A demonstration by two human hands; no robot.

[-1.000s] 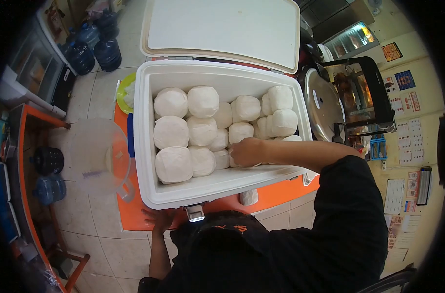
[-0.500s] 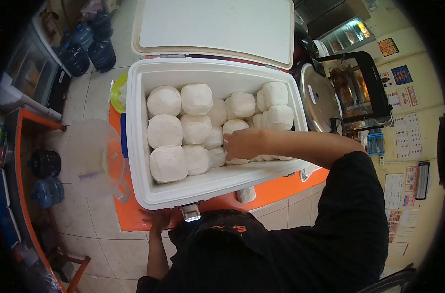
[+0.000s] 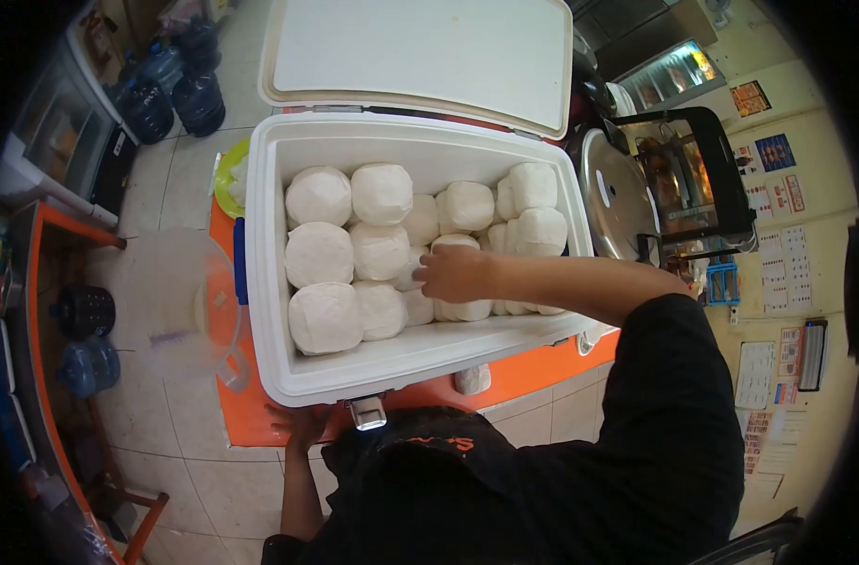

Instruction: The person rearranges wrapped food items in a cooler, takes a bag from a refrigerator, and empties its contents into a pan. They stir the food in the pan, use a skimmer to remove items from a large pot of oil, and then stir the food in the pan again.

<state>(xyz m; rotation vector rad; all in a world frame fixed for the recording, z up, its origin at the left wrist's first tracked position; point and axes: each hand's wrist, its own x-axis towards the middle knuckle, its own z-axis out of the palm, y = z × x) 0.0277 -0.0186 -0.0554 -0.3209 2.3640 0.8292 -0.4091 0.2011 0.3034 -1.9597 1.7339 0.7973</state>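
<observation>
A large white cooler (image 3: 415,379) stands with several round white wrapped bundles (image 3: 318,255) inside, some stacked. My right hand (image 3: 448,273) is over the middle of the cooler, among the bundles, palm down. Its fingers point left and look slightly apart, with nothing visible in them; the forearm hides part of the bundles at the right. Below the cooler's near left corner, my left hand (image 3: 299,424) rests on the orange table (image 3: 251,419) with its fingers spread. A metal latch (image 3: 367,411) is beside it.
The cooler's lid (image 3: 415,52) is folded back. A translucent jug (image 3: 189,306) and a green plate (image 3: 230,179) are on the left. At the right are a round metal lid (image 3: 620,193) and a glass display case (image 3: 679,174). A white bundle (image 3: 473,379) lies on the near table edge.
My right hand has moved slightly left over the bundles, and its fingers look less pinched. My left hand stays on the table.
</observation>
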